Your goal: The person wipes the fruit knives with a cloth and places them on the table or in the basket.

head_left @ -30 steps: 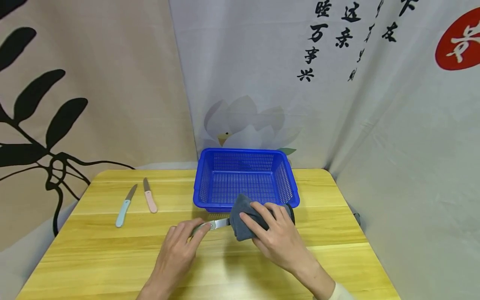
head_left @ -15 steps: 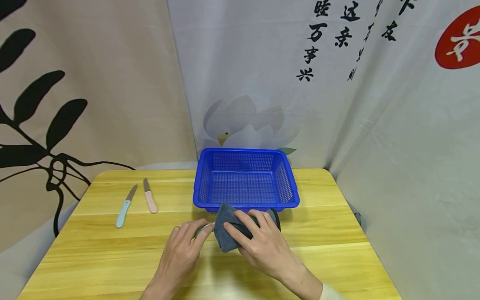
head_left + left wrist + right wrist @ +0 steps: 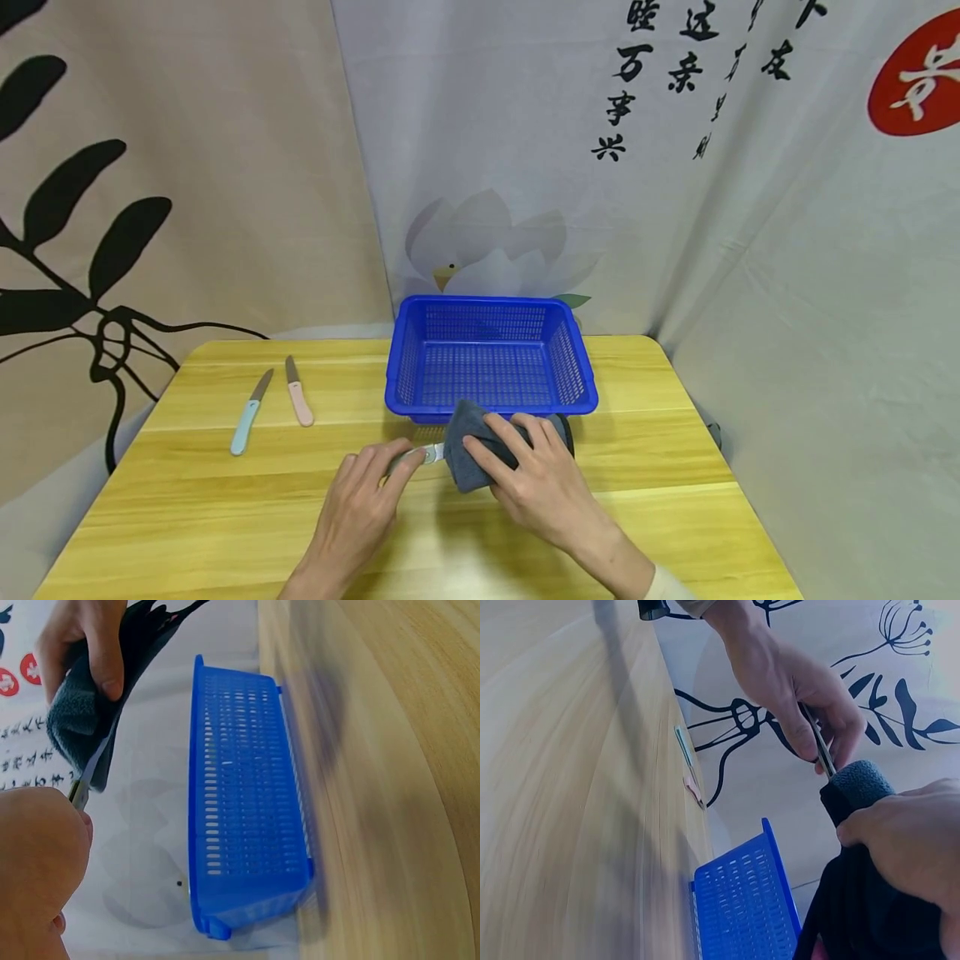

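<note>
My left hand (image 3: 358, 500) grips the handle of a knife (image 3: 431, 454), and a short stretch of its blade shows. A grey-blue cloth (image 3: 467, 467) covers the rest of the blade. My right hand (image 3: 542, 479) holds that cloth from above, thumb and fingers pressing it around the blade. In the left wrist view the blade runs into the folded cloth (image 3: 73, 720). From the right wrist, the cloth (image 3: 861, 784) appears close beside the left hand's fingers. Both hands are above the table, in front of the basket.
A blue plastic basket (image 3: 491, 415) stands at the table's back, just behind the cloth. To the left lie a knife with a light-blue handle (image 3: 244, 429) and one with a pink handle (image 3: 301, 406). The wooden table (image 3: 187, 533) meets printed curtains (image 3: 262, 167) behind.
The right hand slid the cloth left along the blade up to the handle, then partly back right, baring a bit of blade again. The left hand stayed nearly in place.
</note>
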The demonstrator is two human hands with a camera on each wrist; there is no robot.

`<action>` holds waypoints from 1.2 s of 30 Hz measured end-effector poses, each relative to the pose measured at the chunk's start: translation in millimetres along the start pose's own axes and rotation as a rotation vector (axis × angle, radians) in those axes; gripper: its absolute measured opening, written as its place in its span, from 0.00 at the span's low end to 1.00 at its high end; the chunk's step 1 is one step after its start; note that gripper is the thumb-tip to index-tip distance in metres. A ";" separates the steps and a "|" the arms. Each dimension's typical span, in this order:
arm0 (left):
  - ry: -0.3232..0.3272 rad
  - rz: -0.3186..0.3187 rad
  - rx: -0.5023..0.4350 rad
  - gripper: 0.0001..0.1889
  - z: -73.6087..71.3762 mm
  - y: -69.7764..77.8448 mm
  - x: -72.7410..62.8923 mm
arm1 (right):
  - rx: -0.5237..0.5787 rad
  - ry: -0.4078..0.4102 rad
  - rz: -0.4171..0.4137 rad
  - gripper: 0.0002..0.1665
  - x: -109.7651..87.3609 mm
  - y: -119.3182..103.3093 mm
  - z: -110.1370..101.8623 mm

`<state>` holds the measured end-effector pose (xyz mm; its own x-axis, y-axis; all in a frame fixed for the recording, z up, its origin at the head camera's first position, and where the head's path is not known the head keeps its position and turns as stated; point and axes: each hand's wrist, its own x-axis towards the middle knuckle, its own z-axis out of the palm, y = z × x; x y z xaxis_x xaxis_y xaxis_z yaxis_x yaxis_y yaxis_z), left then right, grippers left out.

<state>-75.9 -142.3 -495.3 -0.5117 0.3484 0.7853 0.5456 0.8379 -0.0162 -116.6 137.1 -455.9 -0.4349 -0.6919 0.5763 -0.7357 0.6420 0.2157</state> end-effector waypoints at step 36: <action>0.004 0.004 0.034 0.18 -0.6 -4.3 1.8 | 0.048 0.107 -0.044 0.48 2.6 -3.3 1.1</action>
<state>-78.7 -145.6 -493.4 -0.5070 0.3497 0.7878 0.5245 0.8505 -0.0400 -115.9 132.8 -455.9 -0.3459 -0.6783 0.6483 -0.7777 0.5938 0.2063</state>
